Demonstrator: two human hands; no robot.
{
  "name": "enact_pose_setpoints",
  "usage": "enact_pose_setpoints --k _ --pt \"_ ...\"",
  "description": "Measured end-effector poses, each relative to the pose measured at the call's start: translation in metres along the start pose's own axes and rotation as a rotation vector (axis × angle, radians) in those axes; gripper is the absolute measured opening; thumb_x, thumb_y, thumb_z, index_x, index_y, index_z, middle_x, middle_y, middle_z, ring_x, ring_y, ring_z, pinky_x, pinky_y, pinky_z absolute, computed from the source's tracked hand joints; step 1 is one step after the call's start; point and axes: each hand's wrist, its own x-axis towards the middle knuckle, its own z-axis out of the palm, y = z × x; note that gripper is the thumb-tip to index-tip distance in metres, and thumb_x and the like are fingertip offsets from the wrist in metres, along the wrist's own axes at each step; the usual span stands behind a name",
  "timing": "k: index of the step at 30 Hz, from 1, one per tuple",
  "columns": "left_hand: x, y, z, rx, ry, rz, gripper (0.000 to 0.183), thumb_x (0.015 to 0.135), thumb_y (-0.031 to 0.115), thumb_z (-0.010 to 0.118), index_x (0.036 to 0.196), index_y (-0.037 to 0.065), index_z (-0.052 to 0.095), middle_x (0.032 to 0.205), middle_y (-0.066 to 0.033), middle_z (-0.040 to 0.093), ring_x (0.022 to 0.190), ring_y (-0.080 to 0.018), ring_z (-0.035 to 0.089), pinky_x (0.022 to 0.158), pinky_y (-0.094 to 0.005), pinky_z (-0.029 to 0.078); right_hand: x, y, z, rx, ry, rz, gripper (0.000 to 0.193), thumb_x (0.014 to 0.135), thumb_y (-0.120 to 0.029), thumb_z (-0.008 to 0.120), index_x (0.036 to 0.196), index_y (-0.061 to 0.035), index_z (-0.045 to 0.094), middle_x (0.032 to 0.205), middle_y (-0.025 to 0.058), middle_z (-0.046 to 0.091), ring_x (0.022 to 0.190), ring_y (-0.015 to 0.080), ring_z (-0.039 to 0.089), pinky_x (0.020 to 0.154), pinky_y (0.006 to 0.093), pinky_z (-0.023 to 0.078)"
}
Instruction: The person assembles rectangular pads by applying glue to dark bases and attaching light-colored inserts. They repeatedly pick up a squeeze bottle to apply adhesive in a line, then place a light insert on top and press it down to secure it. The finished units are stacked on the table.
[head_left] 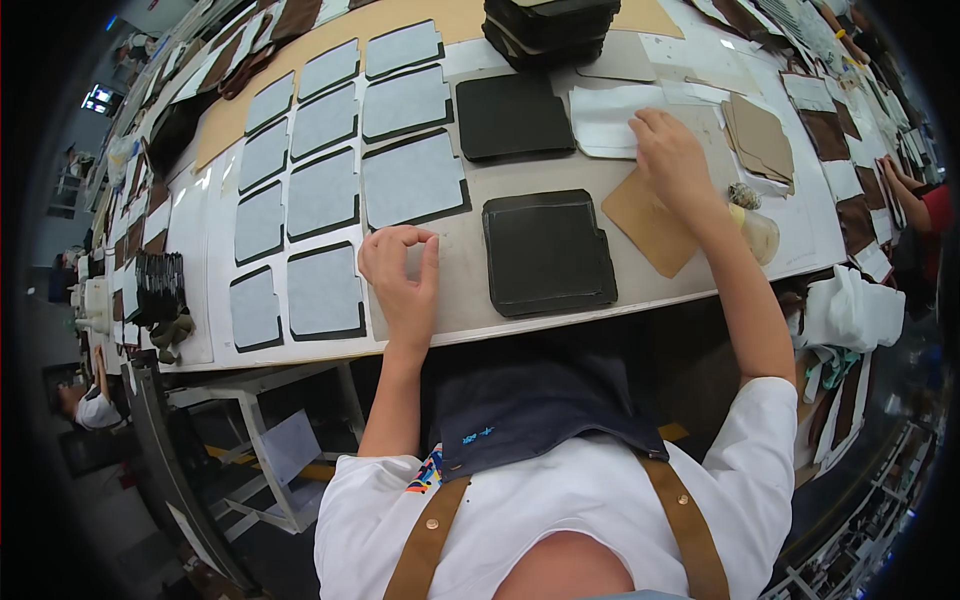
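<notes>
My right hand (668,155) reaches over the right part of the table, fingers drawn together on the edge of a white sheet (603,118). Beneath that wrist lies a tan square piece (650,222), partly covered by the arm. My left hand (400,268) hovers at the table's near side, loosely curled with thumb apart and nothing visible in it. Beside it, pale grey panels with black edges (415,175) lie in rows. Between my hands sits a black panel stack (550,252), with a flat black panel (513,117) behind it.
A tall pile of black pieces (550,30) stands at the back. To the right are beige sheets (760,140), a small jar (760,235) and white cloth (850,308). Black pieces (160,288) hang at the left. Other people work at both sides.
</notes>
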Motion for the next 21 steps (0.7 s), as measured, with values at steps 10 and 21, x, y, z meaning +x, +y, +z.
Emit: enact_pose_setpoints --k 10,21 --pt "-0.002 -0.002 0.001 -0.05 0.006 -0.014 0.009 0.094 0.016 0.07 0.095 0.008 0.065 0.102 -0.0043 0.065 0.113 -0.0268 0.054 0.109 -0.0425 0.031 0.029 0.106 -0.03 0.97 0.458 0.93 0.023 0.1 -0.018 0.064 0.106 0.0048 0.067 0.092 0.0068 0.075 0.083 0.0131 0.07 0.068 0.0286 0.056" --pt "-0.004 0.048 -0.01 -0.869 -0.454 -0.217 0.036 0.103 0.029 0.06 0.128 0.003 0.063 0.124 -0.0114 0.068 0.125 -0.0252 0.058 0.106 -0.0391 0.045 0.026 -0.018 -0.111 0.424 0.249 0.196 0.013 0.091 -0.009 0.073 0.098 -0.0035 0.063 0.096 0.0104 0.07 0.084 0.0226 0.069 0.079 0.0347 0.057"
